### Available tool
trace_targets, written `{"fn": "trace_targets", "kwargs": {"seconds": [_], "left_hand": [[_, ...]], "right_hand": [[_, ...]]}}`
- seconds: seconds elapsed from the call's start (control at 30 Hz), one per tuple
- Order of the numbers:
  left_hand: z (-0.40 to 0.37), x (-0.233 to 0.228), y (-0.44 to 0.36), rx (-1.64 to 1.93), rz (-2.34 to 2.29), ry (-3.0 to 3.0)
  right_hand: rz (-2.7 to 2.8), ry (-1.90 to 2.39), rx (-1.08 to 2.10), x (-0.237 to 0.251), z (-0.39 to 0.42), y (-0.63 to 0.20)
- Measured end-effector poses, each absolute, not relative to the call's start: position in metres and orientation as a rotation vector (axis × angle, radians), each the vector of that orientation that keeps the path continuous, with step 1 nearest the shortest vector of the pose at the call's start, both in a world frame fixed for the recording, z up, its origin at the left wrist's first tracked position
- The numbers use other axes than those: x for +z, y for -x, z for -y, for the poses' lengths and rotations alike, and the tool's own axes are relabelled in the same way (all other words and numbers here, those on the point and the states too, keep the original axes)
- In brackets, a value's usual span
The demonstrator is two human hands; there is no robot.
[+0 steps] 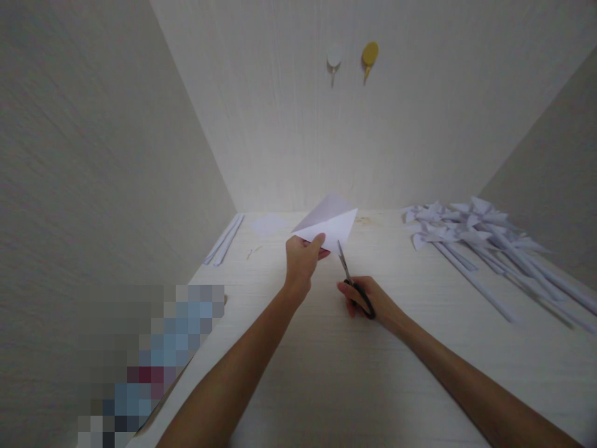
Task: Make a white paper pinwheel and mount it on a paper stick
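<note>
- For a clean cut, I'd keep the white paper (332,225) taut and line the scissors (344,264) up first.
- Left grip (301,260): pinched, thumb on top, on the paper's lower edge.
- Right grip (362,297): curled round the black handles.
- Paper above the surface (289,354), at the scissors' tip; contact, I can't tell.
- Looks plain, folded, sharp-cornered.

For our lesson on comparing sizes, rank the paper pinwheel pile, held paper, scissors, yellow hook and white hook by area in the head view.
1. Paper pinwheel pile
2. Held paper
3. Scissors
4. Yellow hook and white hook: too alike to rank
</note>
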State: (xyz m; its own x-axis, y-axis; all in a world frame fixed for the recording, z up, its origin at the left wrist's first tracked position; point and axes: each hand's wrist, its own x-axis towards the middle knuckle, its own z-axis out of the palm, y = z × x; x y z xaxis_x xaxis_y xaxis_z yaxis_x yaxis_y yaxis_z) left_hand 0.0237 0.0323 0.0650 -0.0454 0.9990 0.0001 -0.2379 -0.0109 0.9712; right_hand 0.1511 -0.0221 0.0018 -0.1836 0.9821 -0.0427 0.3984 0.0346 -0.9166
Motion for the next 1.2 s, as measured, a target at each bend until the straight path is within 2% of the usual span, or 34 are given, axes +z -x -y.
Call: {"fn": "trace_targets", "kwargs": {"seconds": [1.2], "left_hand": [[-0.0362, 0.0624, -0.0222, 1.385, -1.134, -1.199]], "right_hand": [[1.655, 1.529, 1.033, 0.0022, 0.0218, -0.1484]]}}
